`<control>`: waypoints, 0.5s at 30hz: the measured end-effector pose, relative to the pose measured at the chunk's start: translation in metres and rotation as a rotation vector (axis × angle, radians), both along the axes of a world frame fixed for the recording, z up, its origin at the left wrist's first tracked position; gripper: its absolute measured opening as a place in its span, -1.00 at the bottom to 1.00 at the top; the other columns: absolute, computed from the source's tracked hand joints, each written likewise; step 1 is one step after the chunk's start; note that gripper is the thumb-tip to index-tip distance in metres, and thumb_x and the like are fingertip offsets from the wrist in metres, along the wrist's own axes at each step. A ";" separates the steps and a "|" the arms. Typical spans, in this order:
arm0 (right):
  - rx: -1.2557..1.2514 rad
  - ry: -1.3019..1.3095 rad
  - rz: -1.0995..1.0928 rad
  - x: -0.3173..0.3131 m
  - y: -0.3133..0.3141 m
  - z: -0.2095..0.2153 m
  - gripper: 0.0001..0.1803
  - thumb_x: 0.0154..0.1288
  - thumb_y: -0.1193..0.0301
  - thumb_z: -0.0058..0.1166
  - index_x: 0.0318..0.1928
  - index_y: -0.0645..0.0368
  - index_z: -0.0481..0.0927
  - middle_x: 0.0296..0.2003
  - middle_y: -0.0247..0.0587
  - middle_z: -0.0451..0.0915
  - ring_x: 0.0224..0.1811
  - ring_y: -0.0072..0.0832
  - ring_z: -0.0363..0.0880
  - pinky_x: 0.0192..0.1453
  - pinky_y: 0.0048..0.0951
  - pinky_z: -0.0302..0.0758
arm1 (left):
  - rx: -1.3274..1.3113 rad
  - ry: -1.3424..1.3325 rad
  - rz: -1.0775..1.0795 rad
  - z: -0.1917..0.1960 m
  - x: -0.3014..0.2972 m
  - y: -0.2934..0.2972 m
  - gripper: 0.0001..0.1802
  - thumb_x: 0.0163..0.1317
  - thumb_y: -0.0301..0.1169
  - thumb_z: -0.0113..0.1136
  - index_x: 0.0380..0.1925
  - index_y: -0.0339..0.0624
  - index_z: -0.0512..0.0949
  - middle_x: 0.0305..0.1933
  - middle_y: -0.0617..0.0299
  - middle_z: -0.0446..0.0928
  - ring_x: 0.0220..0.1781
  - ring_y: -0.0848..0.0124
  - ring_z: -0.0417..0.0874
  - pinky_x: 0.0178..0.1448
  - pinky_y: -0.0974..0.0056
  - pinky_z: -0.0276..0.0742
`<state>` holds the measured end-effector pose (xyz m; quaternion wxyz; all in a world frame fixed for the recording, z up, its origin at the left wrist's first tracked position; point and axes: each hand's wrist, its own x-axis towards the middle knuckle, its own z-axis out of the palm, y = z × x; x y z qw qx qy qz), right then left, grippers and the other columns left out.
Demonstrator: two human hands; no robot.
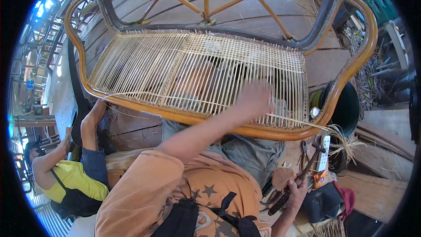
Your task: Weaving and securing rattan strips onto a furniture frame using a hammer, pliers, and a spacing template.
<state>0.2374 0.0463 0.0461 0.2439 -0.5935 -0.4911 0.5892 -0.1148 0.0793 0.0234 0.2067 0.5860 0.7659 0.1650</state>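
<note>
Rattan frame (193,119) bears tiny label (151,114), right grip (296,195) clasps hammer (310,166), left grip (256,101) too blurred to tell

The seat (179,61) is cream-striped, checked toward one o'clock; its frame (280,134) honey-brown. At six o'clock, an orange shirt (232,179) bears grey stars (209,189).

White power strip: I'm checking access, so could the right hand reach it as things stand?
Probably yes: the white power strip lies near the right hand, though that hand holds a long dark tool whose far end overlaps the strip in this view.
</note>
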 end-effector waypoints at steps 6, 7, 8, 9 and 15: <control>0.157 -0.393 0.056 0.056 -0.028 -0.047 -0.76 0.07 0.53 0.13 -0.23 0.25 0.40 -0.45 -0.42 0.33 -0.40 -0.59 0.26 -0.27 -0.56 0.30 | -0.185 0.062 0.159 -0.025 -0.021 0.004 -0.19 0.14 0.09 -0.01 0.26 -0.21 0.14 0.36 -0.09 0.04 0.40 -0.13 0.00 0.35 -0.17 -0.04; 0.217 -0.422 0.071 0.056 -0.031 -0.049 -0.76 0.08 0.53 0.12 -0.24 0.25 0.39 -0.48 -0.42 0.32 -0.42 -0.58 0.25 -0.29 -0.57 0.30 | -0.198 0.083 0.149 -0.026 -0.019 0.001 -0.16 0.12 0.10 0.01 0.28 -0.20 0.11 0.37 -0.10 0.02 0.40 -0.15 -0.02 0.36 -0.17 -0.07; 0.151 -0.449 0.027 0.054 -0.034 -0.051 -0.77 0.09 0.51 0.11 -0.24 0.25 0.38 -0.48 -0.39 0.32 -0.42 -0.56 0.24 -0.29 -0.55 0.30 | -0.215 0.056 0.154 -0.023 -0.017 -0.001 -0.13 0.08 0.10 0.04 0.28 -0.21 0.10 0.38 -0.10 0.00 0.41 -0.16 -0.05 0.38 -0.18 -0.11; 0.144 -0.449 0.026 0.053 -0.036 -0.053 -0.77 0.09 0.51 0.11 -0.24 0.25 0.38 -0.48 -0.39 0.32 -0.42 -0.56 0.24 -0.29 -0.55 0.30 | -0.221 0.057 0.151 -0.023 -0.016 -0.003 -0.13 0.08 0.10 0.04 0.28 -0.21 0.10 0.38 -0.10 0.00 0.41 -0.16 -0.05 0.38 -0.18 -0.11; 0.157 -0.419 -0.030 0.044 -0.035 -0.067 -0.78 0.11 0.51 0.10 -0.24 0.25 0.38 -0.48 -0.39 0.31 -0.42 -0.56 0.24 -0.28 -0.54 0.30 | -0.264 0.072 0.157 -0.020 -0.009 -0.004 -0.12 0.02 0.01 0.08 0.30 -0.16 0.07 0.39 -0.12 -0.03 0.44 -0.16 -0.12 0.40 -0.17 -0.15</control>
